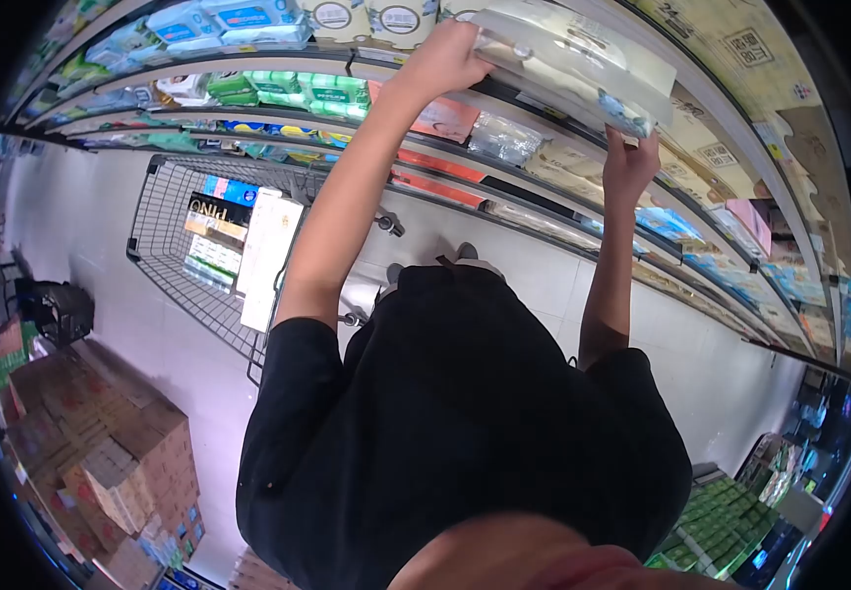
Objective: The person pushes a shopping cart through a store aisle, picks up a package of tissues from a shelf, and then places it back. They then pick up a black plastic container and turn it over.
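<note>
A long plastic-wrapped package [583, 61], pale with a bluish print near its right end, is held up in front of the shelves. My left hand [447, 61] is closed on its left end, some fingers hidden behind it. At the lower right corner, my right hand [632, 165] pinches the wrap between thumb and fingers. What is inside the package cannot be made out. Cream packs with round labels [401, 20] stand on the shelf just beyond my left hand. Below the package lies a clear-wrapped pack [504, 138] on a lower shelf.
A wire shopping cart [165, 202] stands to my left, carrying a white box [270, 261], a black box [217, 211] and other packs. Shelves with wipes [248, 15] and cartons [730, 152] run across the front. Stacked brown cartons [140, 413] are behind left, green packs [730, 511] behind right.
</note>
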The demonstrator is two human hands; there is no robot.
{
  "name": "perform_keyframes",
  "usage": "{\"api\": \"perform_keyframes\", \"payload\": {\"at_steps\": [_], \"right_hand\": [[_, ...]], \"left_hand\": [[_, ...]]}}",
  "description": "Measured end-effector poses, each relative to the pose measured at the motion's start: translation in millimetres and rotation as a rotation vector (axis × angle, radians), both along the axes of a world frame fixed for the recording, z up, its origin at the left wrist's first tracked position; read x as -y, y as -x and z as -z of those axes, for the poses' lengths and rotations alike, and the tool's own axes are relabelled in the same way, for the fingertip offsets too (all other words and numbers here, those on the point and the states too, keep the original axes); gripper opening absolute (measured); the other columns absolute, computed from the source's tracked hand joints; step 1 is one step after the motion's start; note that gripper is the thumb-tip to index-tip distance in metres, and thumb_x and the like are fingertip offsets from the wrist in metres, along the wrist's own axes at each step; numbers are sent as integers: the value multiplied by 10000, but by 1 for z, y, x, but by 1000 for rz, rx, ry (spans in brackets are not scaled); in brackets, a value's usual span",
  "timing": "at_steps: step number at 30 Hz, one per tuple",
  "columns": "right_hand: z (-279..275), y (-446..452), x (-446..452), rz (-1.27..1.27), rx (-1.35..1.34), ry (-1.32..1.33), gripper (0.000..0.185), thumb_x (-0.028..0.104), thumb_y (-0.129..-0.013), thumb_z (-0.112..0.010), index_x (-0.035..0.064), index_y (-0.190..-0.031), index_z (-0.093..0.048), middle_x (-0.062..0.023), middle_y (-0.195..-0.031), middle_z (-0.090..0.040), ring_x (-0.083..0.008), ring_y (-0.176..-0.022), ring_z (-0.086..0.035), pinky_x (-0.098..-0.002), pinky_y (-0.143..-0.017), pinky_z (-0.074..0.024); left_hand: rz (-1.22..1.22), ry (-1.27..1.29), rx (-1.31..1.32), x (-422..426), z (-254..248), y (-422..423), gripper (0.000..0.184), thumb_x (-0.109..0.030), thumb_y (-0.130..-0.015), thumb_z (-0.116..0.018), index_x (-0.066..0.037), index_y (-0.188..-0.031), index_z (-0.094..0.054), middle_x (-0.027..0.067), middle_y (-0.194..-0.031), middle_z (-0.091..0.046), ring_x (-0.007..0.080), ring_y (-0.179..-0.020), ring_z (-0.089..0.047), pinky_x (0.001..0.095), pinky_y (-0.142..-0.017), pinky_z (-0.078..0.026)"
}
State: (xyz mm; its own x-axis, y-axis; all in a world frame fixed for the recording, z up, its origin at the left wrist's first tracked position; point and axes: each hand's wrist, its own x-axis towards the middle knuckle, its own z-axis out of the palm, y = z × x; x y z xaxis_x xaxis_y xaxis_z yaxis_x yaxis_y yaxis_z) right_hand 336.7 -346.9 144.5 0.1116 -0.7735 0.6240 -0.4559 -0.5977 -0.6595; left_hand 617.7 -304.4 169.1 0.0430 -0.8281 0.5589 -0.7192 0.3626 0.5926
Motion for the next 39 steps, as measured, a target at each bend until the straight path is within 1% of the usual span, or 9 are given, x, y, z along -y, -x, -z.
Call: {"api": "perform_keyframes", "payload": {"at_steps": [3,7,19,23,24,27,32,35,39], "right_hand": [[8,5,8,22,-76,33,316,29,-734,-676,15,-1042,-604,-151,-973,-606,-267,-876,-598,-318,-620,-513],[15,8,20,44,-222,232,313,52,-716,-691,-10,-1009,-600,-174,-992,-601,-323,-882,-589,-363,-674,-500],[9,7,18,-120,-42,-37,274,89,-797,-639,22,-1061,-605,-135,-1016,-591,-264,-856,-597,-305,-704,-526],[31,4,33,-167,86,-3,408,105,-786,-642,16,-1173,-550,-159,-1097,-546,-283,-974,-557,-329,-786,-496],[27,7,31,-106,-48,58,424,116,-793,-629,10,-1192,-533,-172,-1167,-528,-320,-1057,-522,-359,-869,-456],[38,7,35,-82,-88,76,434,126,-806,-606,19,-1216,-515,-197,-1203,-524,-353,-1094,-507,-377,-931,-412],[33,4,34,-182,35,-67,442,116,-808,-581,29,-1233,-500,-213,-1185,-544,-362,-1089,-519,-378,-920,-420],[26,8,30,-251,114,-102,445,108,-802,-578,27,-1232,-499,-212,-1166,-556,-359,-1072,-532,-380,-918,-424],[25,12,31,-272,93,-117,435,108,-797,-579,29,-1219,-513,-210,-1167,-558,-357,-1078,-532,-384,-926,-420]], "left_hand": [[-6,-77,33,8,-1,-3,423,-42,-664,-664,-10,-1078,-582,194,-965,-646,367,-884,-624,377,-768,-503],[-8,-113,116,12,-8,-2,369,-57,-682,-650,-36,-1048,-608,182,-943,-655,362,-901,-620,374,-775,-504],[25,-109,143,-5,-25,6,345,-25,-663,-640,-10,-1007,-625,189,-958,-651,387,-921,-596,395,-809,-472],[-59,-40,252,-4,-22,9,315,-36,-658,-637,-25,-973,-645,170,-915,-663,376,-860,-615,365,-754,-489],[-43,-42,220,-3,-23,9,302,-43,-658,-639,-23,-959,-650,171,-896,-665,373,-830,-618,364,-737,-491],[-24,-81,184,-3,-27,8,285,-56,-657,-646,-19,-940,-655,174,-869,-667,363,-781,-624,362,-708,-495],[-38,-48,213,-11,-23,15,290,-75,-659,-669,-12,-941,-652,181,-843,-666,336,-742,-633,362,-673,-498],[-137,-206,91,-18,-22,25,303,-104,-663,-698,-5,-945,-649,176,-864,-663,319,-748,-633,367,-666,-496],[-98,-77,99,-17,-21,20,323,-149,-673,-730,1,-947,-647,161,-945,-653,300,-795,-630,355,-679,-489]]}}
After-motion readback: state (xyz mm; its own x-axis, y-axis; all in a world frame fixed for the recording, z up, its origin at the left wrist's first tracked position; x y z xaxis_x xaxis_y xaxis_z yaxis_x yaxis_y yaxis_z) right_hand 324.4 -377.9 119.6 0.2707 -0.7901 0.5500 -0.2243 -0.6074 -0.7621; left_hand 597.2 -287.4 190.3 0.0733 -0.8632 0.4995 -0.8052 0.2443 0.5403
